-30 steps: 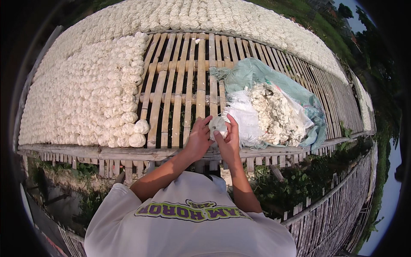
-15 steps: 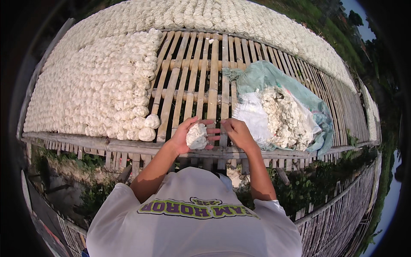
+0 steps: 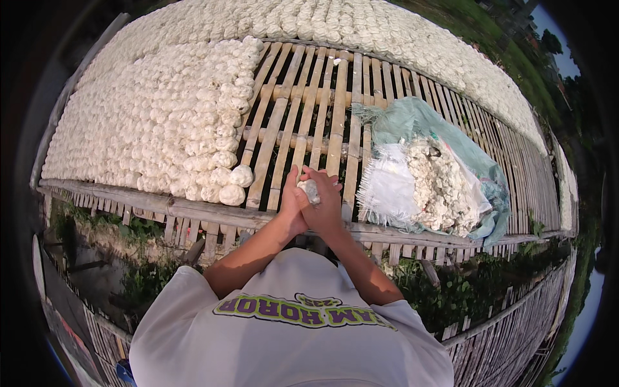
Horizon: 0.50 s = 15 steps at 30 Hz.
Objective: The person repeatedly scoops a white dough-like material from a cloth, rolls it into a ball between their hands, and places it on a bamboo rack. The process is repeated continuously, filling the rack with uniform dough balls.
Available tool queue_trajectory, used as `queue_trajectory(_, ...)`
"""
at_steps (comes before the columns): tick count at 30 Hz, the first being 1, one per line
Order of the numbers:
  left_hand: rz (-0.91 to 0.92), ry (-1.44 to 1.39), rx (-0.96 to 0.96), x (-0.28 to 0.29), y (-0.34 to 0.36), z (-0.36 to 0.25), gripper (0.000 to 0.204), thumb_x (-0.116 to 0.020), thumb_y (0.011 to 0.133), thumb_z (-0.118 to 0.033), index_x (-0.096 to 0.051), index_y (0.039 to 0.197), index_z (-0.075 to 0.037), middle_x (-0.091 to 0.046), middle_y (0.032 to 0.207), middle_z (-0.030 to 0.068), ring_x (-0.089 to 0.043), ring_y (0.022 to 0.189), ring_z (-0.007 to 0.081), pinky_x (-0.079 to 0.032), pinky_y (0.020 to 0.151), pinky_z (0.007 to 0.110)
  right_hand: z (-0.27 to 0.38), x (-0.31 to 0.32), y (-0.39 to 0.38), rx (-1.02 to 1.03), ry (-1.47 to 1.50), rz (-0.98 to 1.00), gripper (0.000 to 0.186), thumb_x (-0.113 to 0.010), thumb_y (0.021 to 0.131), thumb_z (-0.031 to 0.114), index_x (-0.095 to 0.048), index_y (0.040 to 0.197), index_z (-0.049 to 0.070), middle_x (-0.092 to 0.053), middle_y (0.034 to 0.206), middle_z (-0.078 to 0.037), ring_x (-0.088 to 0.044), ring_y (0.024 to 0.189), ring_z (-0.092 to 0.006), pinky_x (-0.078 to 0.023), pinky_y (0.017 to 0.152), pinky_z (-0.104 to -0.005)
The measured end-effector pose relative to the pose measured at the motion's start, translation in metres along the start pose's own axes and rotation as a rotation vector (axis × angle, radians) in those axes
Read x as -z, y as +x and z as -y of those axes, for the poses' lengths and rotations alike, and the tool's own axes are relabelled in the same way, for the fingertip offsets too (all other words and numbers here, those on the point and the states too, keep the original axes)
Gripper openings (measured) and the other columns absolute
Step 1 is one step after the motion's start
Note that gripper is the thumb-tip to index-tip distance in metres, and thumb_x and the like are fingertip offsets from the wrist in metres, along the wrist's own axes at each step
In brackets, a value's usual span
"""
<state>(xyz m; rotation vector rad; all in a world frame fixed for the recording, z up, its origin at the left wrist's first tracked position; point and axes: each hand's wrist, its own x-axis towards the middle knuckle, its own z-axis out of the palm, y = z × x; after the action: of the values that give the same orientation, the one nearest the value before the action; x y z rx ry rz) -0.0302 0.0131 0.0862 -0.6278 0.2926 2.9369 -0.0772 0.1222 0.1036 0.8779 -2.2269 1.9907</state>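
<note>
A white, lumpy ball is pressed between my two hands above the front edge of the bamboo rack. My left hand cups it from the left, mostly behind the right. My right hand is wrapped over it, and the fingers of both hands overlap. Only a small part of the ball shows through the gap between them. To the left, rows of similar white balls cover the slats, with a loose-edged pair nearest my hands.
An opened green woven sack with a white flap lies at right, holding off-white crumbly clumps. Bare bamboo slats with gaps run between the balls and the sack. A bamboo pole edges the rack in front. More balls line the far side.
My right hand has moved left and closed over the white ball, which earlier lay in my open left palm. The view has shifted slightly.
</note>
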Motion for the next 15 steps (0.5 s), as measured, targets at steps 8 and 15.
queue_trajectory(8,0.058,-0.075,0.228,0.006,0.009,-0.019,0.084,-0.032,0.104,-0.079,-0.053,0.145,-0.009,-0.051,0.157,0.0227,-0.052,0.143,0.038,-0.041,0.119,0.058,0.002,-0.016,0.008,0.39,-0.089,0.103,0.029,-0.089,0.079,0.012,-0.076,0.103,0.001,-0.073,0.105,-0.013,-0.072,0.096,-0.0277,-0.058,0.083,-0.0385)
queue_trajectory(15,-0.039,-0.005,0.023,-0.001,-0.001,-0.009,0.07,-0.038,0.108,-0.065,-0.055,0.139,-0.005,-0.055,0.147,0.0209,-0.051,0.145,0.0395,-0.04,0.12,0.058,0.0,-0.021,-0.003,0.227,-0.149,0.097,0.04,-0.086,0.08,0.011,-0.073,0.116,0.0,-0.074,0.111,-0.015,-0.073,0.101,-0.0309,-0.057,0.09,-0.0382)
